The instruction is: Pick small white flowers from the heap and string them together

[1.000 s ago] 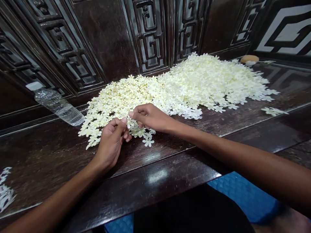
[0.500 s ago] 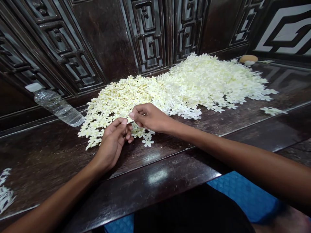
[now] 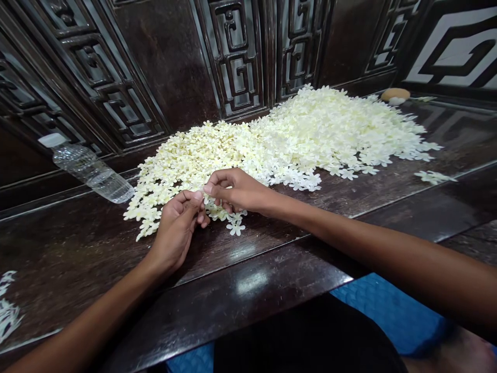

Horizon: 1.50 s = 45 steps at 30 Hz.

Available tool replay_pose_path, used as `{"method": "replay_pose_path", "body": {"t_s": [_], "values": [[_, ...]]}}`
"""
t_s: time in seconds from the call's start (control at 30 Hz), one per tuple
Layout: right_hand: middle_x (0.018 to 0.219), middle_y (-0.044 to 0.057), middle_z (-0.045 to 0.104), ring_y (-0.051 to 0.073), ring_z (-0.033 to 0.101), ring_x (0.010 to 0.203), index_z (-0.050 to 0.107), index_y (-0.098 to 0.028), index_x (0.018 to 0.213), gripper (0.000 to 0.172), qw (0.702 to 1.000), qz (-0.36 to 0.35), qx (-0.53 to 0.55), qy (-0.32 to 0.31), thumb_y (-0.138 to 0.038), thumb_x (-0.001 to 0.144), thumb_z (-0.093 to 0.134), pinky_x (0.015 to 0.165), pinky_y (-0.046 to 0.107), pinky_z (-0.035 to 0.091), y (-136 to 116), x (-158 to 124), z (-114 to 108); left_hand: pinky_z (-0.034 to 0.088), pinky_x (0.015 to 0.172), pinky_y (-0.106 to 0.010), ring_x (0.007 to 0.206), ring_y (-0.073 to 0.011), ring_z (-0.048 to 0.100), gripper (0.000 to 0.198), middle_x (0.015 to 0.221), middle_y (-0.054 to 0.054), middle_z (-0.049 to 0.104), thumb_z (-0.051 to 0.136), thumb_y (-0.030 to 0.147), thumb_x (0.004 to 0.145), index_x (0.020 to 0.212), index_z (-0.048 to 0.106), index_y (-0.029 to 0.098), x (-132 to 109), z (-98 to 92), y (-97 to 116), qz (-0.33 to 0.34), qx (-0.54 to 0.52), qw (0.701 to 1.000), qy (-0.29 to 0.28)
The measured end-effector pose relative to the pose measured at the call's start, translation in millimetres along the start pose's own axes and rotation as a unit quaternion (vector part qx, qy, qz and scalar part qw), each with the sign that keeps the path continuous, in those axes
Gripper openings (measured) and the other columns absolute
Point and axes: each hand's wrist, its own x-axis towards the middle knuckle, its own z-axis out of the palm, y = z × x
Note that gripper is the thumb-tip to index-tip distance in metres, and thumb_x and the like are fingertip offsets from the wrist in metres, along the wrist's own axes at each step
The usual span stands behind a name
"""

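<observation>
My left hand (image 3: 176,225) is closed in a pinch, thumb against forefinger, at the near edge of a large heap of white artificial flowers (image 3: 330,124). My right hand (image 3: 236,190) pinches from the other side, its fingertips meeting those of the left. Between them they hold a small white flower, mostly covered by the fingers. Just below the right hand, a single five-petalled flower (image 3: 235,227) lies on the dark wooden bench (image 3: 233,246). The heap's left part has yellower centres; its right part looks whiter.
A clear plastic bottle (image 3: 93,171) with a white cap leans tilted left of the heap. White stringy strands (image 3: 8,313) lie at the far left. A small flower bunch (image 3: 435,177) rests at right, and a tan rounded object (image 3: 395,95) behind. Carved dark panels (image 3: 171,57) rise at the back.
My right hand has shifted slightly left and down, closing up to the left fingertips. The bit of white flower that showed between the hands is now mostly covered.
</observation>
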Motion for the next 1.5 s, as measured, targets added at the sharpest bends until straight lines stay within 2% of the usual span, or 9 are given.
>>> {"method": "replay_pose_path", "body": {"t_s": [0.13,0.3,0.6,0.77,0.9,1.03,1.13,1.27,1.5], "values": [[0.067,-0.002,0.060,0.007,0.050,0.049,0.059,-0.017,0.082,0.038,1.000,-0.016,0.007,0.007,-0.049,0.093,0.074,0.046,0.021,0.038,0.9,0.8,1.0,0.045,0.055,-0.023,0.059,-0.0085,0.046,0.037,0.071,0.002,0.051,0.084,0.043,0.083,0.080,0.060,0.015,-0.4,0.2,0.1,-0.001,-0.010,1.000,-0.002],[0.066,-0.001,0.062,0.007,0.050,0.054,0.058,-0.017,0.075,0.040,0.997,-0.034,-0.026,0.060,-0.049,0.091,0.075,0.051,0.022,0.038,7.0,4.1,1.9,0.046,0.055,-0.022,0.056,-0.0074,0.042,0.037,0.070,0.003,0.050,0.084,0.041,0.085,0.077,0.056,0.017,-0.3,1.9,-0.2,0.002,-0.042,0.999,-0.003],[0.068,0.000,0.062,0.009,0.056,0.061,0.055,-0.018,0.073,0.029,0.992,-0.054,-0.048,0.100,-0.033,0.096,0.065,0.059,0.024,0.041,10.2,3.4,8.0,0.045,0.056,-0.022,0.056,-0.0073,0.040,0.034,0.071,0.003,0.048,0.079,0.036,0.089,0.076,0.053,0.017,-1.2,1.2,-0.9,-0.004,-0.052,0.999,-0.002],[0.070,0.001,0.063,0.009,0.053,0.056,0.056,-0.018,0.074,0.027,0.987,-0.033,-0.036,0.150,-0.026,0.099,0.062,0.057,0.026,0.043,4.0,1.5,-1.5,0.043,0.056,-0.023,0.056,-0.0073,0.041,0.033,0.075,0.002,0.047,0.077,0.036,0.091,0.077,0.054,0.017,-2.3,2.6,2.3,0.022,-0.048,0.998,-0.016],[0.071,0.002,0.065,0.009,0.049,0.051,0.056,-0.019,0.076,0.026,0.992,-0.033,-0.012,0.119,-0.028,0.100,0.063,0.052,0.027,0.042,-1.3,1.7,-7.0,0.044,0.054,-0.023,0.056,-0.0077,0.043,0.031,0.076,0.002,0.049,0.077,0.035,0.090,0.079,0.054,0.017,-1.7,3.7,1.7,0.014,-0.034,0.999,-0.012],[0.070,0.000,0.064,0.008,0.049,0.052,0.056,-0.019,0.078,0.026,0.994,-0.053,-0.033,0.087,-0.031,0.100,0.063,0.052,0.025,0.040,1.6,2.9,-2.4,0.046,0.050,-0.026,0.058,-0.0109,0.049,0.032,0.085,-0.002,0.059,0.074,0.048,0.091,0.095,0.060,0.019,-0.2,3.3,-0.3,-0.025,-0.052,0.998,-0.013],[0.068,0.000,0.063,0.009,0.051,0.056,0.056,-0.018,0.076,0.028,0.992,-0.058,-0.064,0.093,-0.033,0.100,0.062,0.056,0.024,0.040,6.1,3.5,0.8,0.047,0.049,-0.025,0.059,-0.0112,0.050,0.033,0.087,-0.003,0.062,0.074,0.048,0.090,0.099,0.061,0.019,-0.9,3.3,0.2,-0.021,-0.042,0.999,-0.012],[0.070,0.001,0.065,0.011,0.055,0.063,0.059,-0.017,0.076,0.030,0.987,-0.068,-0.108,0.095,-0.035,0.100,0.059,0.063,0.026,0.040,7.1,2.5,1.4,0.046,0.053,-0.022,0.058,-0.0083,0.046,0.028,0.077,0.001,0.056,0.081,0.036,0.086,0.088,0.060,0.018,-2.6,3.8,1.8,0.002,-0.008,1.000,0.005],[0.076,0.003,0.067,0.014,0.056,0.071,0.063,-0.016,0.075,0.027,0.966,-0.084,-0.189,0.152,-0.027,0.098,0.054,0.069,0.029,0.039,2.9,0.8,-0.1,0.045,0.054,-0.023,0.057,-0.0080,0.045,0.025,0.076,0.002,0.055,0.078,0.031,0.086,0.084,0.056,0.019,-1.8,1.9,1.9,0.019,-0.016,0.999,0.020]]}}
